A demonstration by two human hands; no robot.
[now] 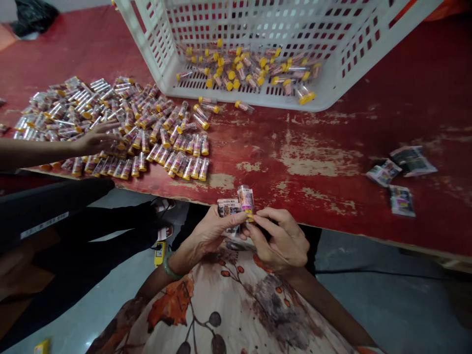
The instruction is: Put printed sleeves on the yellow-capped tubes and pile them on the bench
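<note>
My left hand [210, 228], a green bangle on its wrist, is closed round a small stack of printed plastic sleeves [227, 209]. Its thumb also presses against a clear tube [246, 199] with a printed wrap and a yellow cap at the lower end. Fingertips of my right hand [282, 238] pinch the tube near that cap; the hand's lower fingers are curled. Both hands are in front of the table's near edge, above my patterned clothing. Part of the sleeve stack is hidden behind the fingers and the tube.
A white plastic basket [243, 100] holds several yellow-capped tubes on the worn red table [306, 157]. Many wrapped tubes [110, 118] are heaped at left, where another person's hand [98, 140] reaches. Loose bundles of sleeves [401, 200] lie at right.
</note>
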